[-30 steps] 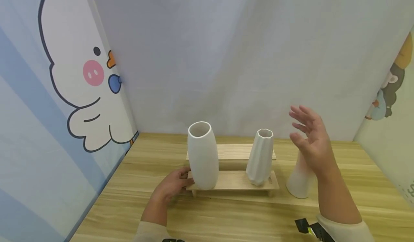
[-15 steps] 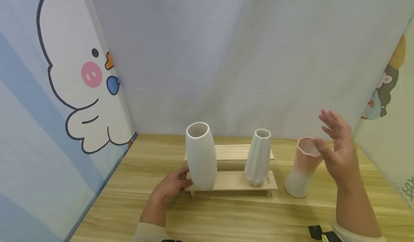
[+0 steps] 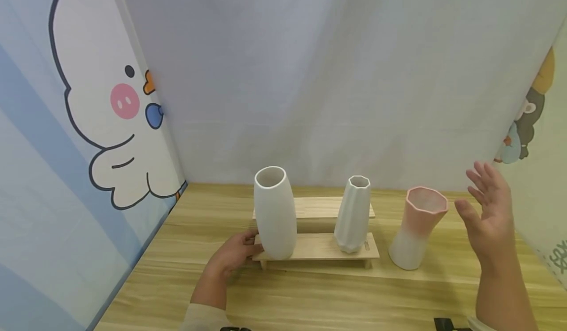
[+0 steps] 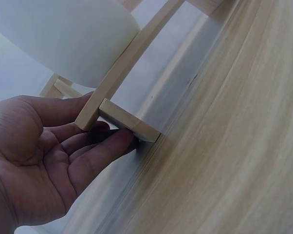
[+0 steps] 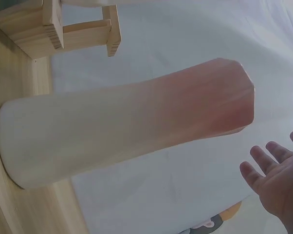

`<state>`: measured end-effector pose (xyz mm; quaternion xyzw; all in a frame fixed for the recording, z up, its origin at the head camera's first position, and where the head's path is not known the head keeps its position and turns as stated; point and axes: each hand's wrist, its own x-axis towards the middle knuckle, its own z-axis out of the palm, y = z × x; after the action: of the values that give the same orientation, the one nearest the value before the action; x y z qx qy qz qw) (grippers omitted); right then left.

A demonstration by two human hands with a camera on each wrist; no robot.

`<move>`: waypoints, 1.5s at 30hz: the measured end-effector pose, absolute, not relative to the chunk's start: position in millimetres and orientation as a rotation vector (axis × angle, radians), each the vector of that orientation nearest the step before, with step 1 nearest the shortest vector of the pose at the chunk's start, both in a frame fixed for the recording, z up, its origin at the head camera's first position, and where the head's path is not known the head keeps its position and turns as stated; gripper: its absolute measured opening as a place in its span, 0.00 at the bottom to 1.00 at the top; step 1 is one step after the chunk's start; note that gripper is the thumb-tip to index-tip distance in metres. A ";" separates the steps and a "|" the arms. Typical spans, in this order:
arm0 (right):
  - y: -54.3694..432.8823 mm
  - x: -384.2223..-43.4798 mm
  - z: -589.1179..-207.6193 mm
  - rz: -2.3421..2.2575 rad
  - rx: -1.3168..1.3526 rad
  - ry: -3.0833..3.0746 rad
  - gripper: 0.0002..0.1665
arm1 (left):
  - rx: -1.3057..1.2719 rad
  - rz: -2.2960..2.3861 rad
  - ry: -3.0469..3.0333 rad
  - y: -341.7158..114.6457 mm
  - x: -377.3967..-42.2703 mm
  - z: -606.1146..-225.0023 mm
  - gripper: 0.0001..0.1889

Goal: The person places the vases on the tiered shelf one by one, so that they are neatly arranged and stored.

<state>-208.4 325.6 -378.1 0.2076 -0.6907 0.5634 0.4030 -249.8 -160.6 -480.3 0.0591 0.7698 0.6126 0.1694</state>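
My left hand [image 3: 235,254] grips the left end of a two-tier wooden stand [image 3: 316,246]. In the left wrist view, its thumb is at the board's end and the fingers [image 4: 103,158] lie against the short leg below. A tall, smooth white vase [image 3: 275,218] stands upright on the lower board near that hand. Farther right on the same board is a smaller, ribbed white vase [image 3: 353,218]. My right hand [image 3: 490,218] is raised with fingers spread, holding nothing. It is apart from and to the right of a pink-and-white vase [image 3: 418,227], which stands on the table.
The wood-grain table [image 3: 336,296] extends in front of the stand. A pale curtain [image 3: 319,75] hangs behind it. Cartoon-printed panels [image 3: 106,90] border the left and right sides.
My right hand has moved right, away from the pink-and-white vase, uncovering its rim and pink upper part. My left hand keeps its place at the stand. The vases have not moved.
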 end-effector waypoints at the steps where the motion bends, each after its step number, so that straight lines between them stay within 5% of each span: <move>1: 327.2 -208.4 -379.2 1.420 0.510 -1.748 0.41 | 0.178 1.742 2.183 -160.6 -250.2 -480.3 0.35; 18: 355.1 -206.7 -396.7 1.819 0.388 -1.811 0.49 | 0.217 1.736 2.173 -161.7 -250.4 -481.0 0.35; 45: 341.3 -224.6 -426.8 1.681 0.486 -2.201 0.51 | 0.214 1.743 2.165 -161.2 -250.3 -479.2 0.34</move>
<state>-224.6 341.3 -426.8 0.1705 -0.7722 0.5896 0.1642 -250.3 -161.2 -479.2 0.0756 0.7646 0.6154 0.1761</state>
